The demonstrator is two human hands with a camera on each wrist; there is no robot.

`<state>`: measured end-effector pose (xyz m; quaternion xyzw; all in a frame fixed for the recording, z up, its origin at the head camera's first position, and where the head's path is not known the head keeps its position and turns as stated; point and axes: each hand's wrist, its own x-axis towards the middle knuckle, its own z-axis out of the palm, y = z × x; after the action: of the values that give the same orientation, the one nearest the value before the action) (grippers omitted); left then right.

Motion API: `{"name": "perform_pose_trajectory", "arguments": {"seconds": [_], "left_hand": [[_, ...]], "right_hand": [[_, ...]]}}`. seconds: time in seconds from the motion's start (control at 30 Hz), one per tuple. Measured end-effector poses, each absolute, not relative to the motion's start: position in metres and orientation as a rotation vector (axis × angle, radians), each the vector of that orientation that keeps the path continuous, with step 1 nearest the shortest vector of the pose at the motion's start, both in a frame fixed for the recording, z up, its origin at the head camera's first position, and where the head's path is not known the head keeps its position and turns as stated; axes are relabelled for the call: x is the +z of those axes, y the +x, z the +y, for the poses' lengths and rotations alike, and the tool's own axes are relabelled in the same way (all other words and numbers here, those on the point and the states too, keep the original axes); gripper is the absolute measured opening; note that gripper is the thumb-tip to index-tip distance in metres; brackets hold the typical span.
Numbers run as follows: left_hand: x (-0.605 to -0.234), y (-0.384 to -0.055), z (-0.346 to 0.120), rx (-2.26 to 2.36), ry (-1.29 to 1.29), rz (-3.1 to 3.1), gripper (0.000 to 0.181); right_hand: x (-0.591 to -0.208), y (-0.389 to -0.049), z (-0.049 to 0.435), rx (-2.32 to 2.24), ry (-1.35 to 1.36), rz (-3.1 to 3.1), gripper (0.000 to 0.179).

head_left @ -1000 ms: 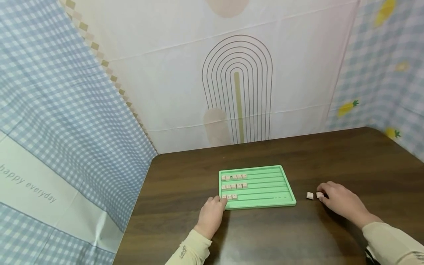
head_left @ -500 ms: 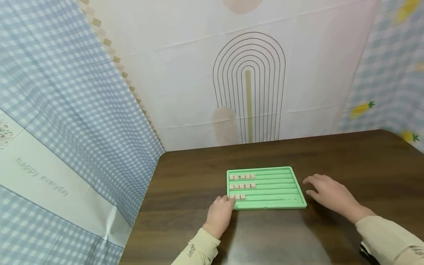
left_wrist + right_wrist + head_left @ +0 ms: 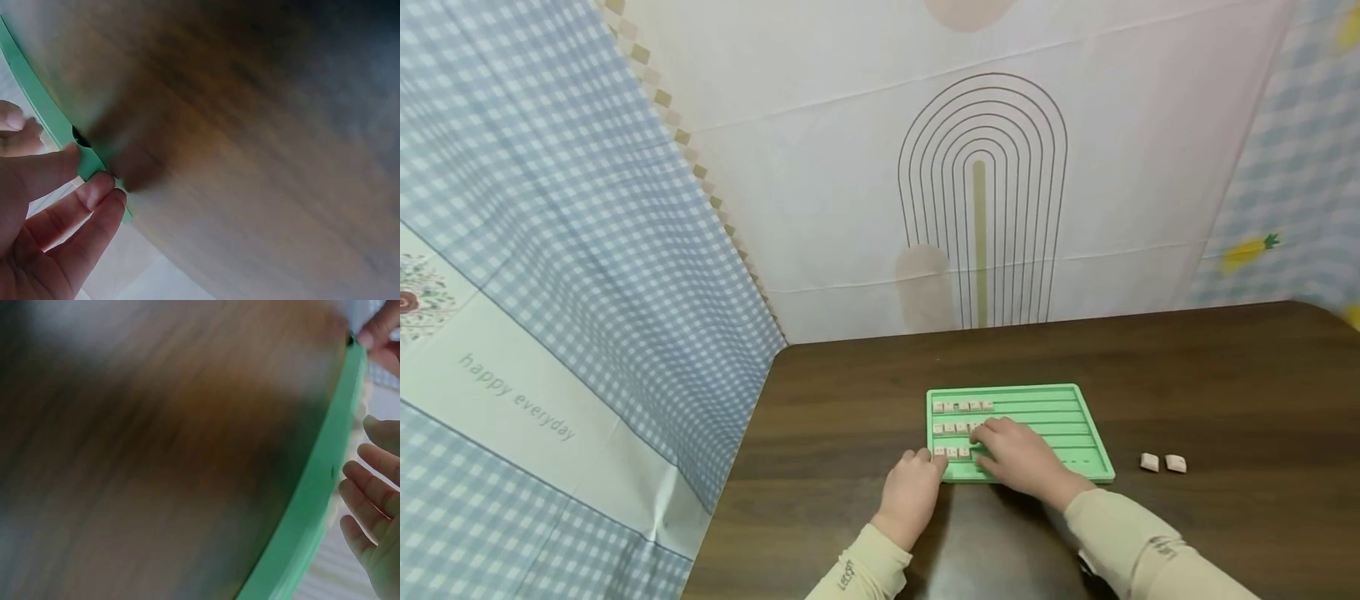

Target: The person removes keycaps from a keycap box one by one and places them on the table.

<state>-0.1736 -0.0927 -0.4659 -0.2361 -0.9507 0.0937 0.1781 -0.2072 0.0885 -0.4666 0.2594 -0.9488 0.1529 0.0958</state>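
Observation:
A light green ridged tray [image 3: 1022,479] lies on the dark wooden table, with rows of small off-white keycaps [image 3: 952,452] along its left side. My left hand [image 3: 910,497] grips the tray's near left corner. The left wrist view shows those fingers [image 3: 100,187] at its green edge. My right hand [image 3: 1018,457] is over the tray, just right of the lowest row, with thumb and index finger apart. It covers the right end of the middle row. In the right wrist view its fingers [image 3: 369,487] are loosely extended with nothing visible between them.
Two loose keycaps [image 3: 1162,462] lie on the table [image 3: 1232,400] to the right of the tray. Behind the table hangs a white cloth [image 3: 842,200] with an arch print. A blue checked curtain [image 3: 647,292] borders the left side.
My right hand has left the loose keycaps and moved leftward over the tray. My left hand stays at the tray's corner. The head view has shifted slightly.

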Motion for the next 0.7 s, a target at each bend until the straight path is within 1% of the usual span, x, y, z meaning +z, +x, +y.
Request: {"name": "perform_pose_trajectory", "arguments": {"seconds": [0.2, 0.57, 0.7], "left_hand": [[-0.467, -0.173, -0.092, 0.294, -0.659, -2.683, 0.016], [-0.467, -0.178, -0.091, 0.276, -0.704, -2.634, 0.013], [-0.467, -0.175, -0.092, 0.271, -0.697, -2.686, 0.015]], "right_hand": [[-0.474, -0.211, 0.070, 0.394, 0.798, -2.747, 0.014], [-0.473, -0.212, 0.069, 0.338, 0.753, -2.690, 0.006], [-0.469, -0.212, 0.073, 0.317, 0.766, -2.671, 0.006]]}}
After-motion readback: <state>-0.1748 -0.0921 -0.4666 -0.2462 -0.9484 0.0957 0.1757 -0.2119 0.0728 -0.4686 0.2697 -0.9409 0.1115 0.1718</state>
